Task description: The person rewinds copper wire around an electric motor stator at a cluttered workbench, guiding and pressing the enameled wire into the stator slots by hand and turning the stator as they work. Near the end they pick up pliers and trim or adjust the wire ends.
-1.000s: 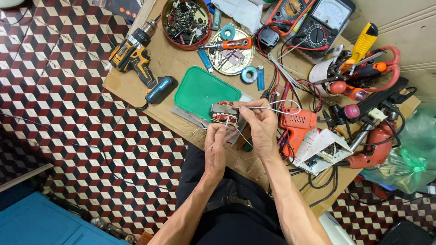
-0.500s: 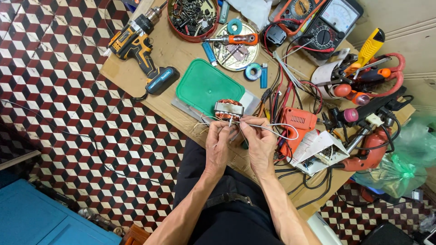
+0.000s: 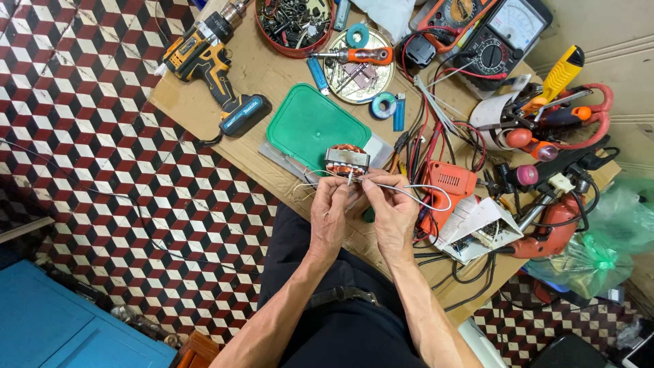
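Observation:
A small motor stator [image 3: 347, 161] with copper windings rests on the wooden table [image 3: 266, 68], against a green plastic lid [image 3: 313, 126]. My left hand [image 3: 329, 211] and my right hand [image 3: 390, 208] meet just below it, fingertips pinched together on thin white wires [image 3: 415, 194] that run from the stator. One white wire loops out to the right over a red tool [image 3: 443, 187]. Both hands hover above the table's near edge, over my lap.
A yellow cordless drill [image 3: 208, 61] lies at the table's left. A red round tin of screws [image 3: 293, 20], an orange-handled screwdriver [image 3: 354, 54], tape rolls, two multimeters [image 3: 490, 31], pliers and tangled cables crowd the back and right. The patterned tile floor [image 3: 102, 136] spreads left.
My hands have drawn closer together under the stator, and my right hand no longer stretches the wire out to the right. The view has shifted slightly.

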